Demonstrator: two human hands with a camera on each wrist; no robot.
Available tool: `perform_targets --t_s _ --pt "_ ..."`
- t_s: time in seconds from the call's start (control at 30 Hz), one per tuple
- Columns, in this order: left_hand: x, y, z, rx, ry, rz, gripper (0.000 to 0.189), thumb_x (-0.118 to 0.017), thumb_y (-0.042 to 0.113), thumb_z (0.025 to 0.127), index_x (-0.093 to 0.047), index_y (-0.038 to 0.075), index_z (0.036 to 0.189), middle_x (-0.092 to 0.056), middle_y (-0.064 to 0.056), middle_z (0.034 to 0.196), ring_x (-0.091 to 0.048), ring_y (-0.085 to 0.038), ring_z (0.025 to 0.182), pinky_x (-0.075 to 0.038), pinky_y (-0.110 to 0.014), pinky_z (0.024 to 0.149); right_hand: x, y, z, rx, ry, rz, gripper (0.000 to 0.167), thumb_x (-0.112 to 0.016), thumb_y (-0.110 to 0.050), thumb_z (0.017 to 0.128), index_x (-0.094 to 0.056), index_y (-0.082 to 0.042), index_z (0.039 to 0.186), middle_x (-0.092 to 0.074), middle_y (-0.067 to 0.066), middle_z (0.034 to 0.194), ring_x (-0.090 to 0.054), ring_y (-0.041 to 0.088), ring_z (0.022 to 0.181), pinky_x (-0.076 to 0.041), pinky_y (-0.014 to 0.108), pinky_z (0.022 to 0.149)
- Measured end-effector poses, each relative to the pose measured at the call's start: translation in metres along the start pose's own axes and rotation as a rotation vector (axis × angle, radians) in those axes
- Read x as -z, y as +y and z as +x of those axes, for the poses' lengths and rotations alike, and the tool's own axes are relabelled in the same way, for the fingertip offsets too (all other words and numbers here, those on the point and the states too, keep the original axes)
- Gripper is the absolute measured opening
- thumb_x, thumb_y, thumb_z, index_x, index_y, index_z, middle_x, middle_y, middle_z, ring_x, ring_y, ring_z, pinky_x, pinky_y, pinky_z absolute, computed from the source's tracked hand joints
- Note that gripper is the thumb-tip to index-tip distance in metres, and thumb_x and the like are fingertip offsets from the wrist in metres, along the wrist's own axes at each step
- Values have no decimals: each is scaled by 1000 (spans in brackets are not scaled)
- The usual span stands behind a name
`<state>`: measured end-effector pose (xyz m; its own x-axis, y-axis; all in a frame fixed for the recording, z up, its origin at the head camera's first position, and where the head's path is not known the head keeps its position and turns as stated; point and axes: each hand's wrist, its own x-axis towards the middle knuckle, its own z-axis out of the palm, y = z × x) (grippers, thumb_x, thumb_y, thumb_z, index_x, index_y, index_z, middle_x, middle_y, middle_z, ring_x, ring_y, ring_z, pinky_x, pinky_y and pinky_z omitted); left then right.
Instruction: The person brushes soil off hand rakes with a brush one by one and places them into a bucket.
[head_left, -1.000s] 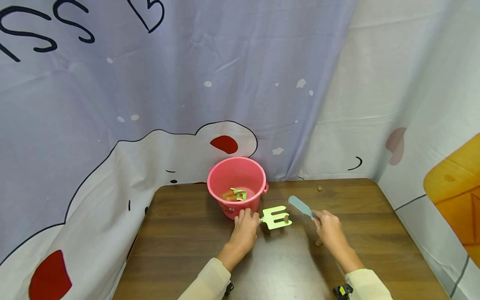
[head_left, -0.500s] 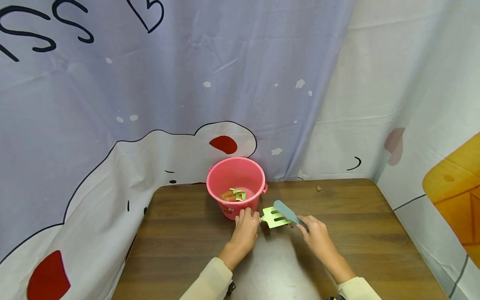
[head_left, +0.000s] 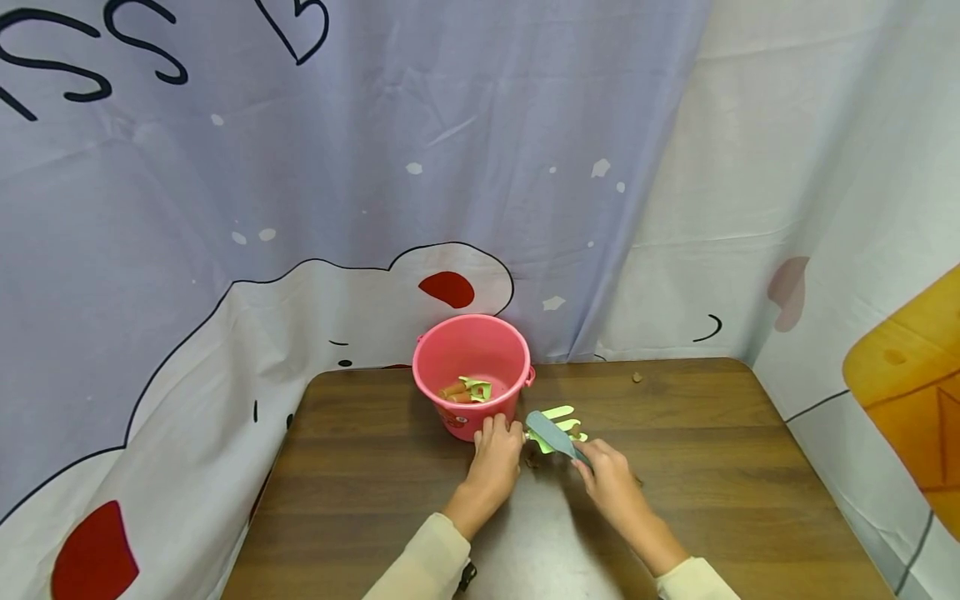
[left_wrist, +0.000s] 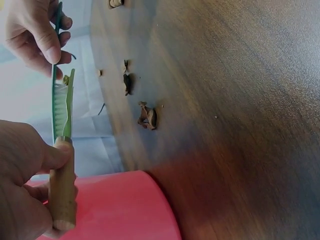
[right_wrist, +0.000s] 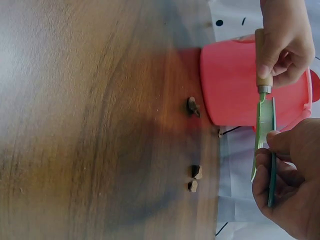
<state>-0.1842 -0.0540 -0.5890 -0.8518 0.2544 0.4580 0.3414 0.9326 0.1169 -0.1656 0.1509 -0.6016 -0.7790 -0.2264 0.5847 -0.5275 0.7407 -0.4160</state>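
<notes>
My left hand (head_left: 495, 462) grips the wooden handle (left_wrist: 62, 190) of a small green garden fork (head_left: 559, 412), held above the table with its tines toward the right. In my right hand (head_left: 611, 492) is a teal brush (head_left: 551, 433), pinched by its handle between thumb and fingers. The brush lies over the fork, its pale bristles (left_wrist: 60, 107) facing down against the tines. A small brownish bit (left_wrist: 66, 80) sits near the fork's tip. Just behind my left hand stands a pink bucket (head_left: 472, 346), with green-headed, brown-handled tools (head_left: 476, 388) inside.
Brown dry scraps lie on the wooden table (head_left: 360, 500): a curled piece (left_wrist: 147, 116) below the fork, a dark bit (right_wrist: 197, 172) farther right, and a small crumb (head_left: 637, 377) near the back edge. A printed curtain (head_left: 375, 167) hangs behind the table.
My right hand has moved left with the brush, from beside the fork to over its tines and toward the handle. The left hand and fork have stayed nearly in place.
</notes>
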Motion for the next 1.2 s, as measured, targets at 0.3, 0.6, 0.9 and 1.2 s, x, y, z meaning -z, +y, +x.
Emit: perform_targets --t_s 0.3,0.6,0.9,1.2 --pt "1 -3 0 4 8 -17 33 -84 -1 68 -60 12 86 -56 -7 92 -54 -28 90 -34 -35 66 2 12 4 33 70 -22 30 -87 11 69 -76 8 97 -69 12 80 -69 21 67 -57 31 59" --pt "6 -8 -1 19 -5 -42 25 -78 -2 76 -61 12 86 -56 -7 91 -54 -28 89 -34 -35 67 22 30 1 -96 15 -103 27 -85 3 77 -77 4 102 -74 15 85 -74 30 74 -59 48 64" --pt "9 -10 -2 21 -8 -59 21 -76 -1 80 -61 12 86 -57 -7 92 -54 -28 89 -35 -35 67 36 49 4 -136 -1 -98 25 -81 6 80 -75 8 104 -73 19 87 -72 30 72 -58 45 62" --pt "10 -10 -2 22 -17 -45 25 -79 -1 76 -61 12 87 -57 -7 93 -54 -28 90 -36 -36 67 41 40 9 -92 -12 -77 25 -80 5 81 -74 8 105 -73 19 89 -72 28 73 -59 41 62"
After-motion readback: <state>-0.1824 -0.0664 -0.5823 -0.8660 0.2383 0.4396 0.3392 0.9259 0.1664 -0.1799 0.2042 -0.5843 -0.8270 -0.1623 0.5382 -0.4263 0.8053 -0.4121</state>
